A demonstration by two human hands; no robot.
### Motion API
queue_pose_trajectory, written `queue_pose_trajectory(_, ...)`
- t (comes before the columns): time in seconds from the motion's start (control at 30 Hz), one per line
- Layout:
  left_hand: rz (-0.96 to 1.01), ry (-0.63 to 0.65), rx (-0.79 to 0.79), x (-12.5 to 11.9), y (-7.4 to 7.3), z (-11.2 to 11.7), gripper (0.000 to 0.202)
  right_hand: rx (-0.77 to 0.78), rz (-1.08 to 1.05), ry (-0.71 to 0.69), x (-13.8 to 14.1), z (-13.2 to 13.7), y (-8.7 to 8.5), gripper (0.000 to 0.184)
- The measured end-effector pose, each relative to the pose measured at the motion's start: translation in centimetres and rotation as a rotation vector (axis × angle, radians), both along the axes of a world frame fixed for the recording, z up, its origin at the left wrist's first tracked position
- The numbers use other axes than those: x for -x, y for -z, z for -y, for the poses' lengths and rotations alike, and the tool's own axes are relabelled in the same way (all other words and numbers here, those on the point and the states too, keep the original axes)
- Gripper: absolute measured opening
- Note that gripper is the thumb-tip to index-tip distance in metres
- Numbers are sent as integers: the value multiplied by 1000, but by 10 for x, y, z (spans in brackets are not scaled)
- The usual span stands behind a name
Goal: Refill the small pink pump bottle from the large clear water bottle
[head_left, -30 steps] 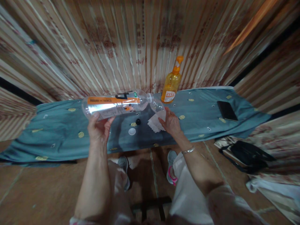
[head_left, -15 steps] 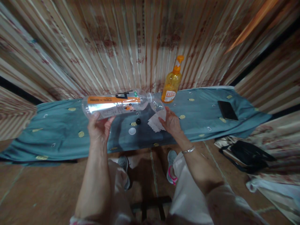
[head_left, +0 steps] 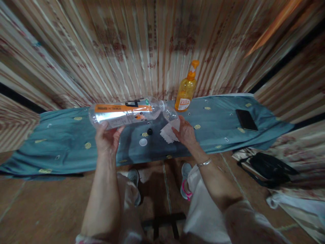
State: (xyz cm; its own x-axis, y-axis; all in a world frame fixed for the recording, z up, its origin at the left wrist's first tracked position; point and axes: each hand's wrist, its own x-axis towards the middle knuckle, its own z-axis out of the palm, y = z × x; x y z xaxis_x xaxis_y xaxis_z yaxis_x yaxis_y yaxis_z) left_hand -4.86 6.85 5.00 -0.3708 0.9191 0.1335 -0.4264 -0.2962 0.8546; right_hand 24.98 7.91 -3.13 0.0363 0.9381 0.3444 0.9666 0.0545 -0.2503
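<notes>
Left hand (head_left: 108, 138): I'm holding big clear bottle (head_left: 122, 113) with half-curled fingers and thumb, near its base; bottle lying sideways in grip, neck pointing right. Right hand (head_left: 186, 134): I'm pinching white tissue (head_left: 168, 133) against clear plastic piece (head_left: 170, 113), thumb and fingers nearly closed; piece sitting at bottle's neck, whether joined I cannot tell. Between hands, black cap (head_left: 149, 131) and white disc (head_left: 143, 142) resting on blue-green cloth (head_left: 68, 142). Beyond right hand, orange pump bottle (head_left: 186, 95) standing upright. Farther right, phone (head_left: 246, 120) lying flat.
</notes>
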Motion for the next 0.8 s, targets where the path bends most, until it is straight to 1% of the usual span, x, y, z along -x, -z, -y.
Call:
queue_pose_trajectory(0.23, 30, -5, 6, 0, 1, 0, 41, -17, -16, -15, 0, 0, 1, 65)
queue_pose_trajectory(0.33, 18, 3, -5, 0, 1, 0, 43, -45, -14, -28, -1, -1, 4, 66)
queue_pose_trajectory(0.43, 1, 21, -22, 1, 1, 0, 44, -35, -6, -15, 0, -1, 4, 68)
queue_pose_trajectory(0.6, 49, 5, 11, 1, 1, 0, 45, -8, 11, 9, 1, 0, 1, 67)
queue_pose_trajectory(0.8, 95, 0, 1, -1, 0, 1, 39, -40, 12, -18, -1, 0, 2, 68)
